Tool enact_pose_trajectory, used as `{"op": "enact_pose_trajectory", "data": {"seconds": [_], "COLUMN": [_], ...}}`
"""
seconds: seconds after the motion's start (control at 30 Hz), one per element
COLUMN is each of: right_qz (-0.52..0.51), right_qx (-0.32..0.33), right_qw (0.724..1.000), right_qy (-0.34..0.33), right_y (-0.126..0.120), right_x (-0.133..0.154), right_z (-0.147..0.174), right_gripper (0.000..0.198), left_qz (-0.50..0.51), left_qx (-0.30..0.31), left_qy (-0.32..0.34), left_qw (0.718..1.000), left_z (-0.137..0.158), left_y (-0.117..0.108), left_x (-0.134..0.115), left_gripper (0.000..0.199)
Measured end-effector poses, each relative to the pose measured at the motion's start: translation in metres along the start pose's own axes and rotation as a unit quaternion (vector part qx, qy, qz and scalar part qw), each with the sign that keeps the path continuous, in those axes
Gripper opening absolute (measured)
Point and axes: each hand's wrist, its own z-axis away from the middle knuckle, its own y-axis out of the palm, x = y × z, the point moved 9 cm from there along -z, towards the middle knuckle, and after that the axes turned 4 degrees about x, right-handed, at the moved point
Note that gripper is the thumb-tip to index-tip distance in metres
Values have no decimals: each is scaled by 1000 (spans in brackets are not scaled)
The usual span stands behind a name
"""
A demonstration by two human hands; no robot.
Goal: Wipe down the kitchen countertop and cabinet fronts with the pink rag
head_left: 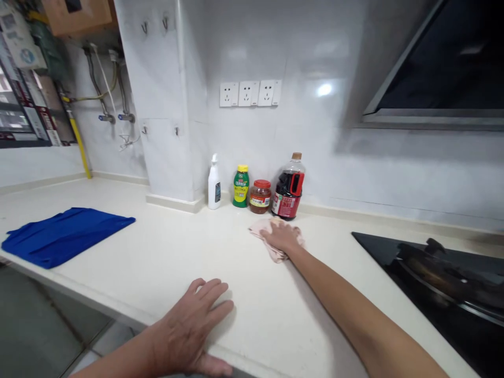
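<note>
My right hand (280,236) reaches far across the pale countertop (165,262) and presses on a light pink cloth (277,255), which is bunched under the palm and fingers. Just behind that cloth stands a large bottle of dark sauce (286,197) with a red handle. My left hand (192,320) is at the counter's front edge, fingers spread and nothing in it. Its thumb hangs low by the edge.
Along the wall stand a white spray bottle (214,186), a green bottle with a yellow cap (241,188) and a red-lidded jar (260,197). A blue cloth (66,233) lies at left. At right is a black gas stove (394,262) under a range hood (433,73).
</note>
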Motion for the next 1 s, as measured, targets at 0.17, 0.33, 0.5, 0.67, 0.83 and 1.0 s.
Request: {"op": "enact_pose_trajectory", "data": {"seconds": [0.17,0.33,0.5,0.67,0.83,1.0], "right_qz": [-7,-54,-5,50,37,-53], "right_qx": [49,62,7,-12,-14,49], "right_qw": [980,954,995,996,996,988], "right_qy": [-195,-289,-99,71,77,-134], "right_y": [20,22,3,-16,-5,9], "right_x": [126,101,-66,-189,-138,13], "right_z": [69,148,140,149,187,246], "right_gripper": [75,66,67,66,73,79], "left_qz": [-41,-36,-24,-13,-25,-38], "left_qx": [-35,-70,-55,-47,-15,-9], "left_qy": [7,-1,-7,-14,-5,-15], "left_qw": [999,997,998,999,1000,999], "left_z": [6,11,15,12,8,6], "left_y": [-3,-2,7,7,10,7], "left_x": [-2,2,7,9,7,7], "left_gripper": [91,92,85,80,79,83]}}
